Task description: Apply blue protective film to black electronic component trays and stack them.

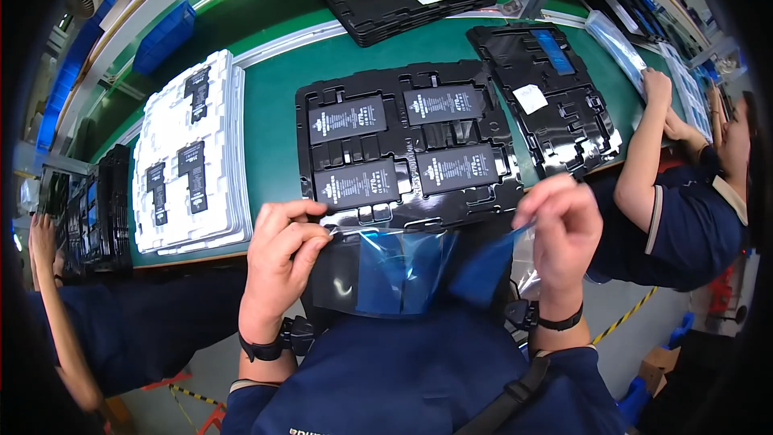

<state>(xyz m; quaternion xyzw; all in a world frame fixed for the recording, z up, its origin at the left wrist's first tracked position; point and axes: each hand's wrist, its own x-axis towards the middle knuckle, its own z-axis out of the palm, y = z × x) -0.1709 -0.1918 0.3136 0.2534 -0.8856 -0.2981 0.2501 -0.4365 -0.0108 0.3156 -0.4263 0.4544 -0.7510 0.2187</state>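
A black moulded plastic tray [407,141] lies on the bench in front of me, with flat black battery packs [356,184] seated in its pockets. At the tray's near left corner, my left hand [282,254] pinches the edge of a clear plastic film [342,286]. That film hangs below the tray's near edge, and a shiny blue film [400,270] shows on it. My right hand [561,225] is raised by the near right corner, thumb and fingers pinching a strip of blue film [485,267] that trails down to the left, blurred.
White trays [143,181] with several black parts are stacked left. Another black tray [555,105] with a white paper slip lies right; more black trays [403,8] are piled behind. A co-worker's arm [644,153] reaches in at right, another's arm [60,330] at far left.
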